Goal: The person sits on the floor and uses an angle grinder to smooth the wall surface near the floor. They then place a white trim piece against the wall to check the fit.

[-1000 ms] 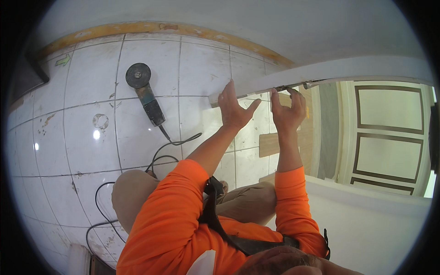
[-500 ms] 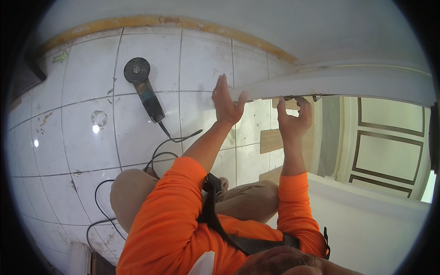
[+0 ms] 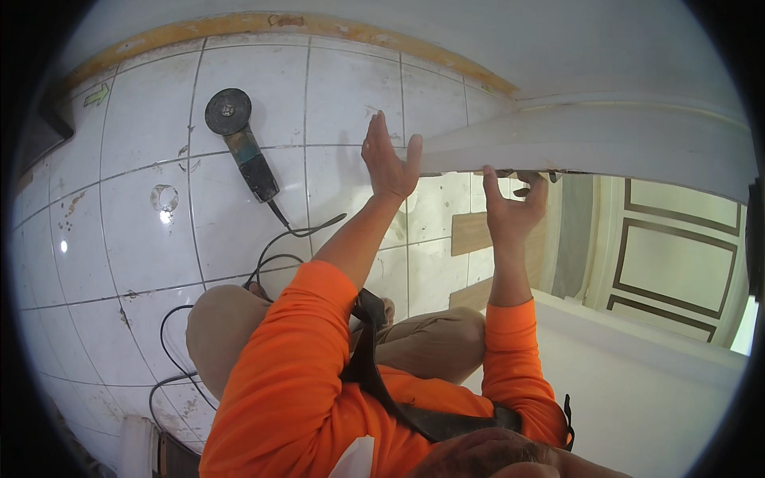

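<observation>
A long pale panel (image 3: 606, 139) runs along the wall at the right, its lower edge rough and dark in places. My left hand (image 3: 390, 163) is raised beside the panel's left end, fingers stretched up and thumb apart, holding nothing. Whether its palm touches the panel, I cannot tell. My right hand (image 3: 514, 207) is at the panel's lower edge, thumb tip against it and fingers bent, with a gap between thumb and fingers. No held thing shows there, though the fingertips are partly hidden. An angle grinder (image 3: 245, 147) with a dark disc lies on the floor at the left.
The grinder's black cable (image 3: 275, 255) loops across white floor tiles (image 3: 143, 255) toward my knee. Wooden planks (image 3: 472, 233) lie beyond my right forearm. A cream door (image 3: 677, 263) with brown outlines stands at the right. A yellowish strip (image 3: 279, 21) follows the wall's foot.
My left hand has shifted slightly up and left. My right hand's fingers have moved slightly down at the panel edge. The view has tilted a little; the grinder has not been handled.
</observation>
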